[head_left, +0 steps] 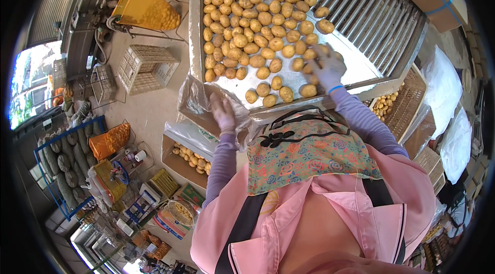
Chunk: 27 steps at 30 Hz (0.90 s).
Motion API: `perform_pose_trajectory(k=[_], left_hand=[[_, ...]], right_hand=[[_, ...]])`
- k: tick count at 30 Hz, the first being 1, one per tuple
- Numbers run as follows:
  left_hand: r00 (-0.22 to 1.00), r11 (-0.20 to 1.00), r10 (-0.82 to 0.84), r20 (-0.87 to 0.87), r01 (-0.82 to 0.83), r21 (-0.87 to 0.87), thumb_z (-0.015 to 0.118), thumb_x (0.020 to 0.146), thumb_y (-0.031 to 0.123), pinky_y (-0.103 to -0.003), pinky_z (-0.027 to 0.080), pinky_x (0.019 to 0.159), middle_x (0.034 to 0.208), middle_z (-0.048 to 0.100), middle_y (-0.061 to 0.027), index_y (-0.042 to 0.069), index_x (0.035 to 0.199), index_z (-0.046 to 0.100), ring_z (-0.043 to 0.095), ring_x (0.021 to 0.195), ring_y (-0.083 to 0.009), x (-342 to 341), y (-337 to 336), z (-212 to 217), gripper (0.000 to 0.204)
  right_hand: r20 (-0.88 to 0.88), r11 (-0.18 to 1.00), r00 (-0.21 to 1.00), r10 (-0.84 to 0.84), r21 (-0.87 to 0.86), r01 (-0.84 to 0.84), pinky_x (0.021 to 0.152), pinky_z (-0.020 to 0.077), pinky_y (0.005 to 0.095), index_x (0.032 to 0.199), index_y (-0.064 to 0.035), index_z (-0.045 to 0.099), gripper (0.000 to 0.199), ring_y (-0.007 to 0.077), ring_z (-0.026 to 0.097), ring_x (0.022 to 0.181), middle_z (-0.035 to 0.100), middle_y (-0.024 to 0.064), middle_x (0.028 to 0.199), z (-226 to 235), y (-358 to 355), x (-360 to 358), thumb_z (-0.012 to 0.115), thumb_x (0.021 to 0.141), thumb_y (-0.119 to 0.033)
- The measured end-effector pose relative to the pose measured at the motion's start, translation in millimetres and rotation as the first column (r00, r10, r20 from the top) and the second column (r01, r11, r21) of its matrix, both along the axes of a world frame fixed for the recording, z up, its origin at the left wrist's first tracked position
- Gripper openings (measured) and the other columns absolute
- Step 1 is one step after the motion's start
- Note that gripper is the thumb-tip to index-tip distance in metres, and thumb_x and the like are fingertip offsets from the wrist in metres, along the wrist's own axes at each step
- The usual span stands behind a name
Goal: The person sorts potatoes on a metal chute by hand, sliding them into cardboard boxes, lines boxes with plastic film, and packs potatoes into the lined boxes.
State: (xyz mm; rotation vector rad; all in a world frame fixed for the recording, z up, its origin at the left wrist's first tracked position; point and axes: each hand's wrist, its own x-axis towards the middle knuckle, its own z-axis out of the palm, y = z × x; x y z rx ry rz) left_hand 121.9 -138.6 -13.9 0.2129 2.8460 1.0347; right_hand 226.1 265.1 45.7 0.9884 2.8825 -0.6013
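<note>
Many yellow-brown potatoes (247, 29) lie spread over a white-bottomed sorting table (356, 52) with a raised rim. My right hand (329, 70), with a blue band at the wrist, reaches over the rim at the potatoes' right side. Its fingers are spread and slightly blurred, against a few potatoes. At the table's near left corner, my left hand (223, 113) lies with fingers stretched along a clear plastic liner (193, 96) by a brown carton flap; nothing shows in it. Below that hand stands a carton (170, 151) lined with plastic and holding potatoes.
Metal rollers (356, 0) adjoin the table's far right. A plastic crate (399, 101) with potatoes stands beside my right arm, near white plastic sacks (442, 88). On the left floor are a beige crate (147, 69), a yellow sack (147, 8) and an orange net bag (110, 141).
</note>
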Motion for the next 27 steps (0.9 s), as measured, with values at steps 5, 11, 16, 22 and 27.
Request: perform_pose_trajectory(k=[5,11,16,22,27], left_hand=[[0.971,0.982,0.179,-0.157,-0.186,-0.032,0.049,0.106,0.043,-0.048,0.019,0.125,0.163,0.024,-0.0322,-0.009,0.157,0.023,0.024,0.152,-0.0429,-30.4,68.8,-38.2,0.078],[0.9,0.916,0.395,-0.185,-0.372,0.147,0.051,0.104,0.051,-0.049,0.021,0.123,0.158,0.033,-0.0308,-0.009,0.157,0.019,0.03,0.148,-0.0429,-46.3,74.9,-37.3,0.086],[0.905,0.921,0.389,-0.169,-0.389,0.037,0.05,0.102,0.05,-0.048,0.027,0.122,0.157,0.037,-0.0306,-0.01,0.157,0.018,0.034,0.147,-0.044,-44.9,90.6,-36.4,0.087],[0.902,0.912,0.373,-0.219,-0.4,-0.094,0.052,0.102,0.045,-0.053,0.025,0.123,0.163,0.025,-0.0302,-0.006,0.154,0.03,0.027,0.15,-0.0468,-42.4,78.0,-50.7,0.076],[0.902,0.912,0.37,-0.225,-0.399,-0.099,0.042,0.104,0.052,-0.053,0.021,0.124,0.161,0.025,-0.0331,-0.004,0.154,0.031,0.026,0.15,-0.0468,-40.2,75.2,-53.8,0.075]], right_hand=[[0.043,0.884,0.883,0.467,-0.042,-0.465,0.114,0.0419,0.0456,0.137,-0.0376,0.064,0.047,0.0383,0.055,0.133,0.048,0.0101,0.157,24.2,-66.6,-56.4,0.065,0.093,-0.054],[-0.365,0.863,0.857,0.364,-0.215,-0.458,0.114,0.0429,0.041,0.141,-0.0196,0.062,0.047,0.0302,0.051,0.139,0.043,0.0145,0.16,3.6,113.4,-114.0,0.07,0.096,-0.026],[-0.645,0.906,0.764,0.018,-0.313,-0.285,0.127,0.0193,0.0365,0.159,-0.0201,0.04,0.068,0.0295,0.021,0.158,0.031,0.0198,0.166,-56.7,211.9,-185.9,0.068,0.097,-0.022],[-0.619,0.697,0.714,0.327,-0.353,-0.625,0.127,0.0196,0.048,0.147,-0.0204,0.057,0.056,0.0332,0.036,0.15,0.039,0.0113,0.164,-77.9,154.4,-278.0,0.069,0.093,-0.034],[-0.59,0.47,0.647,0.483,-0.449,-0.76,0.128,0.0168,0.0519,0.129,-0.0219,0.073,0.04,0.0342,0.025,0.155,0.035,0.011,0.166,-56.4,72.7,-272.9,0.064,0.095,-0.042]])
